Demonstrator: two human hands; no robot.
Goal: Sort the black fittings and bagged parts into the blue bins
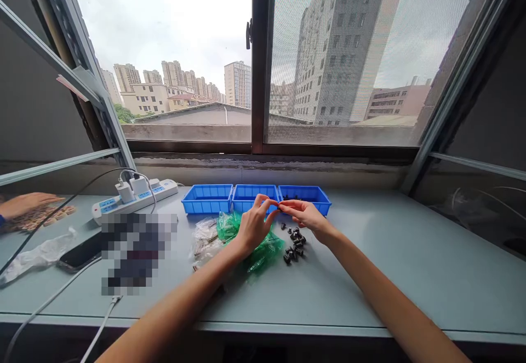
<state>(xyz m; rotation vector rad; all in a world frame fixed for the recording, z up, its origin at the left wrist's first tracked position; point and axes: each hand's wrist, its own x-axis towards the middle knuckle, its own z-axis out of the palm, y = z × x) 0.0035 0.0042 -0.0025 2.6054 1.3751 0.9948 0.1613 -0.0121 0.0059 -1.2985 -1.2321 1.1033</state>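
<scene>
My left hand [257, 225] and my right hand [307, 218] meet in front of the blue bins. Between their fingertips is a small black part [280, 206], mostly covered by the fingers; its kind cannot be made out. Both hands are closed in a pinch on it. Below my right hand lies a loose pile of small black cylindrical parts [293, 248]. A crumpled green plastic bag [263, 250] rests under and beside my left hand, and a clear bag [206, 237] with small pieces in it lies to its left.
Three blue bins stand in a row along the back: left [207, 204], middle [246, 205] and right [316, 204], the right one with dark parts inside. A power strip [135, 201], cables and a phone [80, 250] lie left. Another person's hand [28, 208] touches small tan pieces.
</scene>
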